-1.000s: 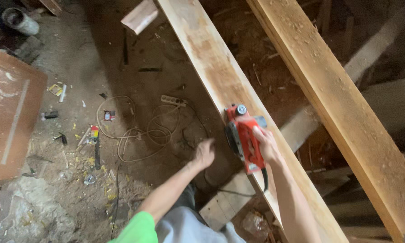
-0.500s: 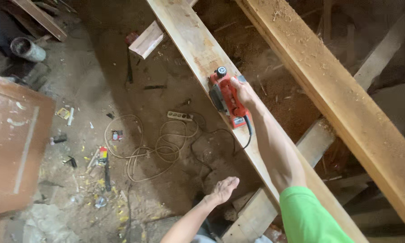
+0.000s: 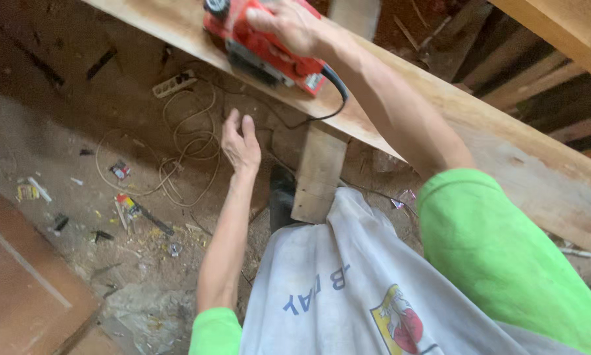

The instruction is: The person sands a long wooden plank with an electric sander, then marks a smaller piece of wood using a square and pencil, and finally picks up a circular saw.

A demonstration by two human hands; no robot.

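Our right hand point(image 3: 289, 26) grips the red planer point(image 3: 262, 43) from above on the plank point(image 3: 440, 105); it looks heavy and rigid. Our left hand point(image 3: 241, 141) hangs spread, empty.

Red planer point(image 3: 262, 39) top cropped; front under right hand point(image 3: 289, 26)

- A long wooden plank point(image 3: 479, 125) runs slantwise across the top, carrying a red power planer point(image 3: 262, 43)
- A short wooden support point(image 3: 318, 172) stands under the plank
- The dirt floor point(image 3: 59, 138) lies below the plank
- On the floor, below the plank: a coiled pale cord point(image 3: 177, 148), a white power strip point(image 3: 174, 83), wood chips and small scraps
- A brown board point(image 3: 19, 283) lies far left of the cord
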